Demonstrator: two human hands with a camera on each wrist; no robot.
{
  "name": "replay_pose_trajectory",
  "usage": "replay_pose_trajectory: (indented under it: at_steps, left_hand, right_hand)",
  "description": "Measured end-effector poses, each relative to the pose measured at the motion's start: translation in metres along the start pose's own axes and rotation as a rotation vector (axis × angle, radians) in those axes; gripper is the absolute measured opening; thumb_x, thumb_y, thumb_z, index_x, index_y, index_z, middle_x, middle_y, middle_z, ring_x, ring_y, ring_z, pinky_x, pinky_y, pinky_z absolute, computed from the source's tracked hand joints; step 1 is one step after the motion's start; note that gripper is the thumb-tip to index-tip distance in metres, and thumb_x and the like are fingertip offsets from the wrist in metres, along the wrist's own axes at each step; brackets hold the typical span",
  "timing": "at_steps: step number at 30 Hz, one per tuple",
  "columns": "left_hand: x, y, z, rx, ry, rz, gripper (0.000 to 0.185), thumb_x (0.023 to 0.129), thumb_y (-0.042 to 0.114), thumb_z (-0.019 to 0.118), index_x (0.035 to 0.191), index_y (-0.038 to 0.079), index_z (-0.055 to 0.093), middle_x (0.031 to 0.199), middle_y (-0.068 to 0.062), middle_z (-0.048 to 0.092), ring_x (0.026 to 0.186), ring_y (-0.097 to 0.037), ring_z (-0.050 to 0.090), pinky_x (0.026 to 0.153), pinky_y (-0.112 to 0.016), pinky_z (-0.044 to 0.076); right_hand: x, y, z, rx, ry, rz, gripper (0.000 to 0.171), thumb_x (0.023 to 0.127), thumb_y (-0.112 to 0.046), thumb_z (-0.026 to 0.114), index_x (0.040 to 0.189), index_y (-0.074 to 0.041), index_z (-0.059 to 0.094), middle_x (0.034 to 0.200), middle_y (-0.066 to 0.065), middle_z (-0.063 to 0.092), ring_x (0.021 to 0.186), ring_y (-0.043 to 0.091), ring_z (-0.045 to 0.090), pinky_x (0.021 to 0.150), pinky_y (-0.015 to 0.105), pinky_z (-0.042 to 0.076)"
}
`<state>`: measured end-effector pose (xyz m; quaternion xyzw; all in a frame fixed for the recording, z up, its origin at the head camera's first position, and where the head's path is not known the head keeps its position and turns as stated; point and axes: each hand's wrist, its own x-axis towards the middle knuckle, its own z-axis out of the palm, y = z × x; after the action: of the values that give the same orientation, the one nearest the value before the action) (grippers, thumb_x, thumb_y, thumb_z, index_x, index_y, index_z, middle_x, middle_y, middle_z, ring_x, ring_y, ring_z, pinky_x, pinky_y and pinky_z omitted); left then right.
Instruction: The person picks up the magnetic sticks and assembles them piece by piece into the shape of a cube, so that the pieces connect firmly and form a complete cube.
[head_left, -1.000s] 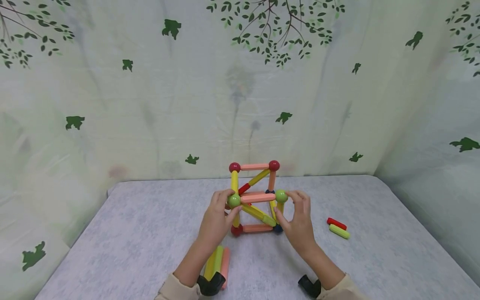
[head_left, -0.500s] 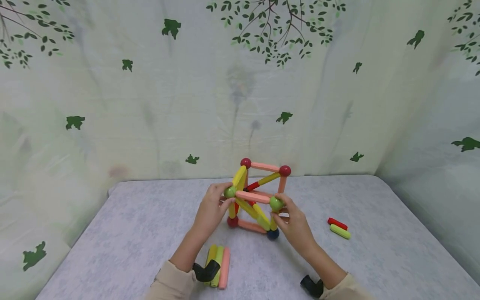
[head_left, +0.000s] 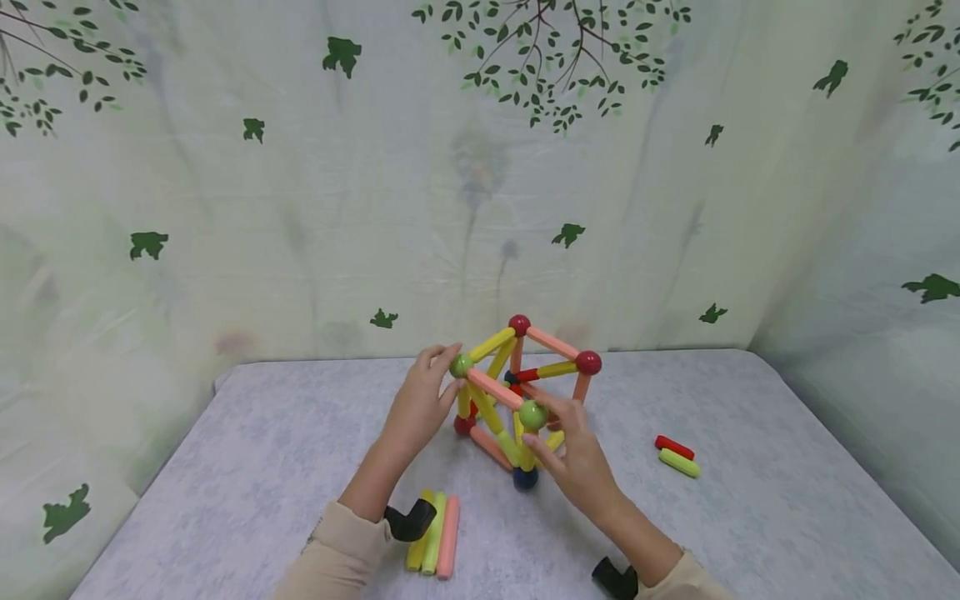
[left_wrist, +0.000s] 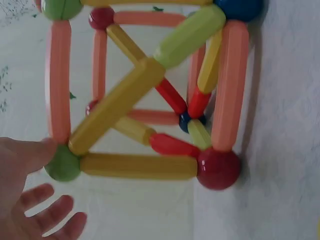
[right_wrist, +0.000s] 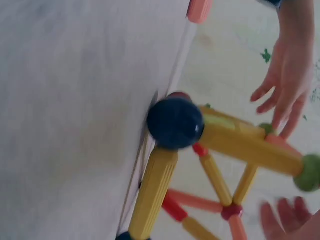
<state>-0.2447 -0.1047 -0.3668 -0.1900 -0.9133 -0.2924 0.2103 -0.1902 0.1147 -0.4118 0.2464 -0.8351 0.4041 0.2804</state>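
Observation:
A toy frame of rods and balls (head_left: pixel 495 389) stands between the hands, turned with one corner toward me. At its upper left corner, my left hand (head_left: pixel 420 402) pinches a green ball (head_left: pixel 461 365); in the left wrist view a digit touches that green ball (left_wrist: pixel 63 164) while three other fingers hang apart. My right hand (head_left: pixel 576 457) holds the near green ball (head_left: pixel 533 415), its thumb beside the yellow rod below. That green ball (right_wrist: pixel 308 173) is cut by the right wrist view's edge. Beneath it is a dark blue ball (head_left: pixel 526 478). Red balls (head_left: pixel 588 363) mark the far corners.
Several loose rods, among them a salmon rod (head_left: pixel 447 538), lie side by side near the left forearm. Off to the right on the grey table (head_left: pixel 757 508) are a red rod (head_left: pixel 674 447) and a lime rod (head_left: pixel 679 463). A leaf-printed curtain (head_left: pixel 390 208) hangs behind.
The frame has turned: its right green ball came nearer and leftward, while the left one moved back. Both hands moved along with their balls. The loose rods stayed put.

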Motion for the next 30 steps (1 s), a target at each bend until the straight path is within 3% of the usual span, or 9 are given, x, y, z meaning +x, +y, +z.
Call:
replay_pose_trajectory:
  at_steps: [5,7,11,14,17,22,26,30]
  left_hand:
    - [-0.013,0.025,0.008,-0.054,0.142,0.19,0.035,0.085,0.017,0.063,0.118,0.008,0.055,0.115,-0.011,0.047,0.076,-0.018,0.055,0.054,-0.023,0.047]
    - [-0.018,0.037,0.014,-0.064,0.11,0.271,0.038,0.085,0.021,0.063,0.12,0.009,0.053,0.116,-0.008,0.048,0.071,-0.014,0.054,0.051,-0.018,0.044]
    - [-0.026,0.055,0.026,-0.058,-0.064,0.362,0.046,0.086,0.03,0.061,0.127,0.015,0.049,0.121,-0.004,0.046,0.085,-0.012,0.054,0.062,-0.017,0.046]
    - [-0.029,0.061,0.032,-0.067,-0.128,0.357,0.044,0.086,0.032,0.061,0.126,0.017,0.05,0.117,-0.002,0.047,0.094,-0.013,0.05,0.074,-0.021,0.047]
    - [-0.03,0.062,0.033,-0.087,-0.106,0.327,0.04,0.084,0.029,0.064,0.12,0.018,0.053,0.112,-0.001,0.048,0.09,-0.012,0.051,0.076,-0.023,0.047]
    - [-0.03,0.052,0.03,-0.125,-0.075,0.285,0.035,0.083,0.02,0.066,0.115,0.014,0.054,0.112,0.0,0.05,0.091,-0.009,0.052,0.076,-0.022,0.047]
    - [-0.03,0.04,0.021,-0.222,-0.095,0.227,0.04,0.082,0.013,0.067,0.117,0.008,0.049,0.111,-0.002,0.053,0.089,-0.009,0.052,0.074,-0.023,0.047]
    - [-0.029,0.026,0.011,-0.306,-0.104,0.175,0.04,0.081,0.008,0.066,0.117,0.007,0.049,0.111,-0.002,0.053,0.09,-0.009,0.052,0.073,-0.028,0.048]
  right_hand:
    - [0.014,0.02,-0.02,-0.08,0.169,0.001,0.05,0.081,-0.008,0.066,0.124,-0.009,0.04,0.119,0.014,0.036,0.109,0.026,0.034,0.079,0.047,0.042]
    - [0.023,0.03,-0.027,-0.098,0.189,0.039,0.052,0.081,-0.006,0.065,0.126,-0.009,0.039,0.123,0.016,0.032,0.113,0.028,0.032,0.082,0.049,0.041]
    - [0.039,0.05,-0.038,-0.121,0.102,0.108,0.054,0.082,-0.006,0.065,0.129,-0.01,0.039,0.126,0.016,0.034,0.113,0.028,0.036,0.085,0.049,0.041]
    - [0.044,0.059,-0.043,-0.105,0.008,0.134,0.05,0.083,-0.005,0.064,0.127,-0.009,0.043,0.12,0.014,0.042,0.103,0.026,0.046,0.082,0.045,0.045]
    - [0.046,0.062,-0.046,-0.094,-0.038,0.138,0.046,0.081,0.0,0.064,0.123,-0.008,0.046,0.112,0.012,0.047,0.092,0.023,0.054,0.077,0.041,0.048]
    - [0.042,0.058,-0.046,-0.082,-0.059,0.15,0.047,0.079,0.006,0.064,0.12,-0.008,0.048,0.109,0.01,0.046,0.091,0.022,0.054,0.077,0.037,0.049]
    - [0.035,0.05,-0.043,-0.058,-0.068,0.173,0.048,0.078,0.005,0.065,0.12,-0.009,0.048,0.109,0.009,0.043,0.091,0.02,0.053,0.075,0.033,0.05]
    - [0.028,0.041,-0.038,-0.048,-0.05,0.138,0.05,0.076,0.006,0.067,0.119,-0.009,0.048,0.109,0.009,0.043,0.087,0.017,0.054,0.07,0.028,0.051]
